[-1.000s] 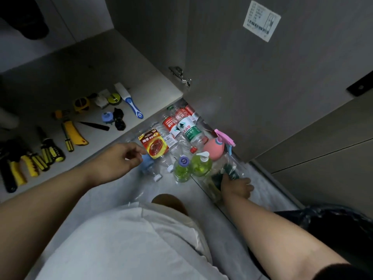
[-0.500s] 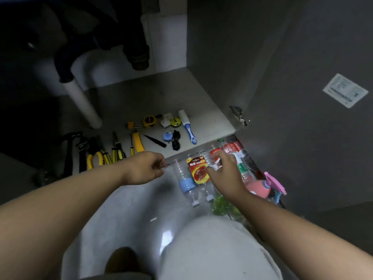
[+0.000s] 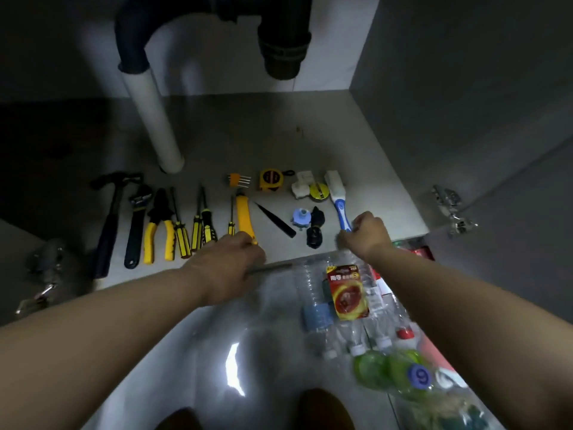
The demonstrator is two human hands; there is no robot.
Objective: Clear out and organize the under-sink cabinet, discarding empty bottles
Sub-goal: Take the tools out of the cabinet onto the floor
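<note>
Head cam, looking down into the under-sink cabinet.

My left hand (image 3: pixel 229 265) is at about 7 o'clock from the middle of the shot. Its fingers are curled round a thin grey stick (image 3: pixel 273 267) that pokes out toward 3 o'clock along the front edge of the cabinet floor (image 3: pixel 279 135). The knuckles sit right at the near tip of the yellow utility knife (image 3: pixel 243 215), but I can't tell if they actually touch it.

My right hand (image 3: pixel 367 234) is at 3 o'clock. The fingers are closed on the near end of the blue-handled brush (image 3: pixel 338 203), which lies on the cabinet floor pointing to 12.

The tools lie in a row across the cabinet floor. The hammer (image 3: pixel 108 218) is out at 9 o'clock, then come the wrench (image 3: pixel 136 225), the yellow pliers (image 3: pixel 158 228) and some screwdrivers (image 3: pixel 198 225). The tape measure (image 3: pixel 271 180) sits at 12. The white drain pipe (image 3: pixel 155 119) stands at 10 o'clock.

The bottles are outside the cabinet, on the tiled floor (image 3: pixel 186 352) at 5 o'clock. The clear plastic bottles (image 3: pixel 313 293) lie on their sides with their caps toward me, and a red packet (image 3: pixel 347 293) rests on top of them. Two green bottles (image 3: pixel 372 367) are closer to me, pretty blurry.
</note>
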